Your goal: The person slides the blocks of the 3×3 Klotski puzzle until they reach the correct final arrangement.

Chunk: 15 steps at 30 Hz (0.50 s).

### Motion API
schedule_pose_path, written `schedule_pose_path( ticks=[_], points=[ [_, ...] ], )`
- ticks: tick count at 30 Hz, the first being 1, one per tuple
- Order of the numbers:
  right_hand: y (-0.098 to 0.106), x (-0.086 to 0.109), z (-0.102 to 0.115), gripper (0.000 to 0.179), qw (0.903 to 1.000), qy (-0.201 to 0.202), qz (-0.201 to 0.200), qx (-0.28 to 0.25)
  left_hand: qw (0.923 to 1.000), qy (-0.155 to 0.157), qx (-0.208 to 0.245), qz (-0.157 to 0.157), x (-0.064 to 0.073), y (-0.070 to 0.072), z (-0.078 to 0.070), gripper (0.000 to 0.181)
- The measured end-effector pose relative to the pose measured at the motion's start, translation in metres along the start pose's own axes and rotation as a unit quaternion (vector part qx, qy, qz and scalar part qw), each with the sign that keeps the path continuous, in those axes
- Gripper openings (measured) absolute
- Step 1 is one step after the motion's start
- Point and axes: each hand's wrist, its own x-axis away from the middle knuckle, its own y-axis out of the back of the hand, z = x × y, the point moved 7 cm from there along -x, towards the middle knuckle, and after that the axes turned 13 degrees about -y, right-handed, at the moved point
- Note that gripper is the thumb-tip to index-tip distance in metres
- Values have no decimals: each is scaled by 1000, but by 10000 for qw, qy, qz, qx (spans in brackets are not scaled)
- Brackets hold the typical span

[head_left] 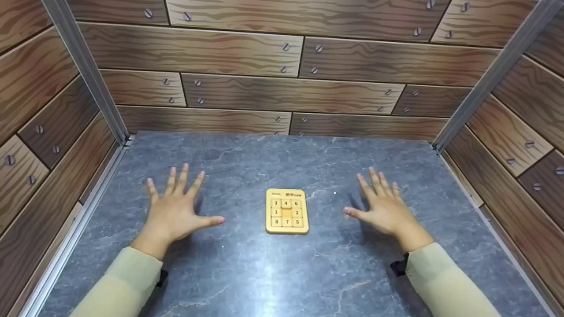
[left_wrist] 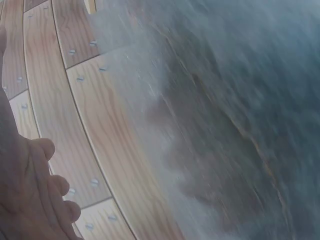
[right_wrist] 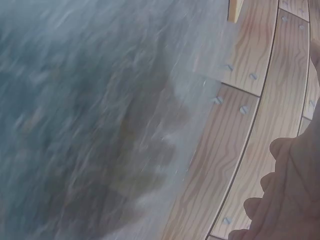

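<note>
A yellow number sliding puzzle lies flat on the grey marbled table, between the two hands. Its tiles read 3 4 6, then 1, a gap and 2, then 8 7 5. To the left of it my left hand is spread, palm down, holding nothing. My right hand is spread the same way on the puzzle's right side, apart from it. In the left wrist view, part of the left hand shows at the edge; the right wrist view shows the right hand likewise.
The grey marbled tabletop is bounded by a wood-patterned back wall and matching side walls. Metal posts stand at the back corners, the left post and the right post. Dark bands sit at both wrists.
</note>
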Motion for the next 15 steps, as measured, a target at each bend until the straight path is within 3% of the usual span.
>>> schedule_pose_path(
  ticks=[15],
  points=[
    [-16,4,38,114,9991,325,165,-208,9993,-261,254,37,-16,-18,-32,138]
  ],
)
